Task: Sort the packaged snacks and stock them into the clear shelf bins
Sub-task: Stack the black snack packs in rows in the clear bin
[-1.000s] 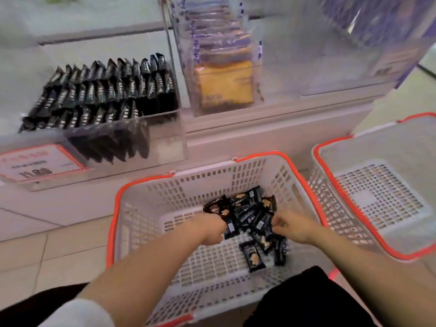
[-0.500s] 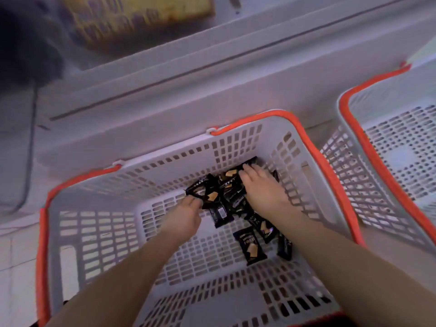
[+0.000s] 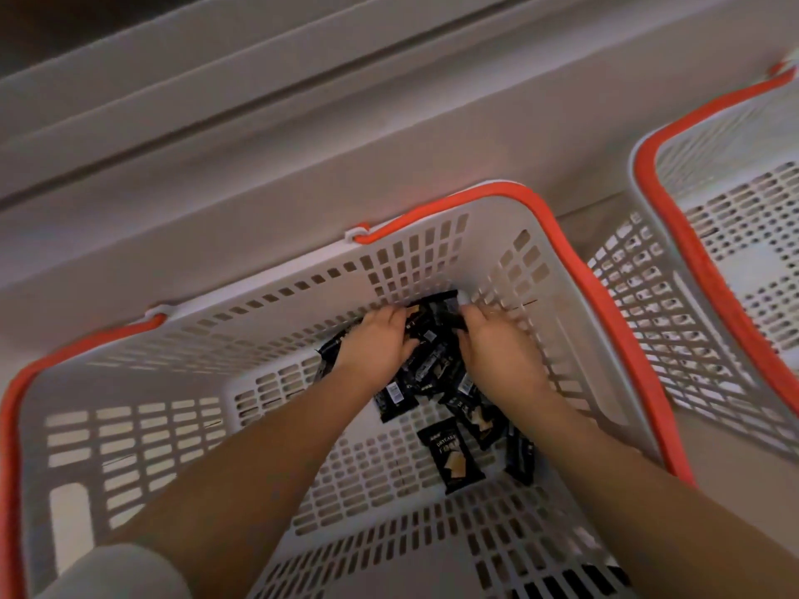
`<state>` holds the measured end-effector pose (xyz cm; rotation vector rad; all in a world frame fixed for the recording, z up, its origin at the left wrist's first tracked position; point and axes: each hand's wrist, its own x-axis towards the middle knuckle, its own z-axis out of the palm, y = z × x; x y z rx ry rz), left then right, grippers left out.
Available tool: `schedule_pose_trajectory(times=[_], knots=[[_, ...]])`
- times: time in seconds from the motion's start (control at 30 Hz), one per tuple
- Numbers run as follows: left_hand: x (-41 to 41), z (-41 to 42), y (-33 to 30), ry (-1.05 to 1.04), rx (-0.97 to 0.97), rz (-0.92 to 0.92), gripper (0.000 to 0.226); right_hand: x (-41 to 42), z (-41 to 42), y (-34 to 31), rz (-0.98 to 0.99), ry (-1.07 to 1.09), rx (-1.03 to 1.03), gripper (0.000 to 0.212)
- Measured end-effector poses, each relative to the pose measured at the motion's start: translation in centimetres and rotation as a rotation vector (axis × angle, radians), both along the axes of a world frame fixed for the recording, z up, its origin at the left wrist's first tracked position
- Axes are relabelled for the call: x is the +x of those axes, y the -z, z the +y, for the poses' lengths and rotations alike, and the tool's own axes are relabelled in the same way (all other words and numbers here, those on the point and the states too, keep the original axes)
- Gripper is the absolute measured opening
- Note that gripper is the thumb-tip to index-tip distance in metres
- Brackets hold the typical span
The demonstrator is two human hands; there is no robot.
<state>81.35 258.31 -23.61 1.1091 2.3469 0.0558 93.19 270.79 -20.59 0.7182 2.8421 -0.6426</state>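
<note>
Both our hands are down in the white basket (image 3: 268, 296), at its far right corner. Our left hand (image 3: 376, 339) and right hand (image 3: 497, 352) curl their fingers around a heap of black snack packets (image 3: 428, 365) between them (a few lie loose nearer us). A second red-rimmed basket (image 3: 674, 235) sits just beside, right.

A shop: two red-rimmed shopping baskets (image 3: 575, 270) (white plastic) w/ small packaged snacks (image 3: 454, 456), by a shelf base (image 3: 259, 175)
</note>
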Motion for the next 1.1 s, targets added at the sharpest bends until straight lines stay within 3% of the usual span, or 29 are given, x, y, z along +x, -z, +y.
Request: schedule_pose_trajectory(times=[0.07,0.17,0.2,0.27,0.43,0.57,0.7,0.83,1.0,1.1], knots=[[0.0,-0.1,0.3,-0.024,0.003,-0.003,0.052,0.6,-0.4,-1.2,0.161,0.334,-0.295,0.024],[-0.1,-0.9,0.4,-0.1,0.049,-0.028,0.051,0.8,-1.2,-3.0,0.299,0.837,-0.925,0.008],[-0.1,-1.3,0.3,-0.134,0.065,-0.059,0.05,0.9,-1.5,-3.5,0.324,0.925,-1.105,0.011],[0.3,-2.2,0.2,-0.178,0.091,-0.146,0.048,1.2,-1.8,-4.3,0.345,0.954,-1.277,0.011],[2.1,-3.8,-0.1,-0.157,0.057,-0.337,0.043,2.2,-2.5,-4.8,0.344,0.917,-1.389,0.009],[2.9,-3.8,-1.7,-0.218,0.245,-0.239,0.053,3.0,-2.8,-4.1,0.268,0.987,-1.382,0.006],[3.5,-4.5,-3.8,-0.133,0.342,-0.112,0.058,2.8,-3.1,-3.5,0.138,0.955,-1.284,0.007],[3.9,-5.5,-4.7,-0.161,0.341,-0.197,0.077,2.6,-3.7,-3.5,0.077,0.853,-1.287,0.008],[3.9,-5.7,-5.2,-0.149,0.346,-0.329,0.093,2.3,-4.1,-3.5,0.071,0.845,-1.498,0.027],[3.7,-5.8,-5.4,-0.307,0.458,-0.332,0.094,1.9,-3.9,-3.5,0.116,0.959,-1.642,0.032]])
